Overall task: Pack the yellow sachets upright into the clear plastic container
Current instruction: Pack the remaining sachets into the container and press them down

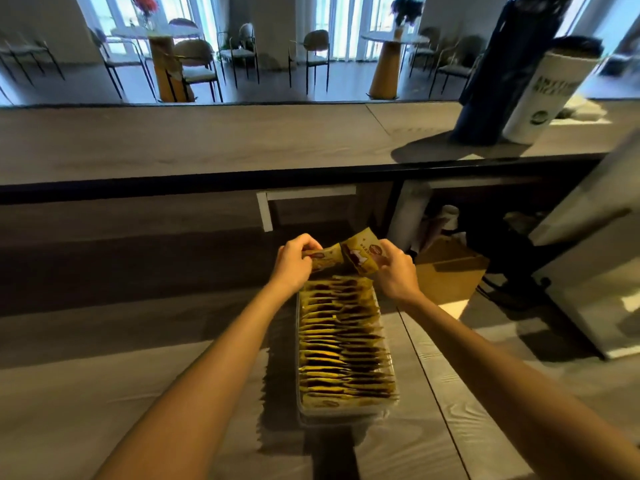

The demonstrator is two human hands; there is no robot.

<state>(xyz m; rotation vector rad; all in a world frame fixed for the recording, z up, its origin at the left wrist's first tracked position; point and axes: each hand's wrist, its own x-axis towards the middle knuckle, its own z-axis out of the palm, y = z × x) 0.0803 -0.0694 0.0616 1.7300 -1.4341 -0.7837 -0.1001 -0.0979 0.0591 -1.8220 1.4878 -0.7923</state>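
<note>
A person stands at a pale wooden table [104,393] with both bare arms stretched forward. The left hand [294,261] has its fingers curled and pinches one small yellow sachet with brown print [325,258]. The right hand [394,271] grasps a second yellow sachet [360,252] of the same kind between thumb and fingers. The two packets meet in the middle, and I cannot tell if they are joined or only touching. Both are held in the air, just above the far end of a long clear plastic container [346,415], which lies on the table between the forearms. Inside the container a row of yellow sachets [343,341] stands upright, one close behind another, and it fills the box from the near wall almost to the far wall. Behind the table there is a higher grey wooden counter [207,140]. On its right part stand a tall dark blue cylinder [502,81] and, just beside it, a white cylinder with green print [547,98]. Below the counter, at the right, I see a brown cardboard box [450,271]. Farther in the room there are round tables with chairs [315,53].
</note>
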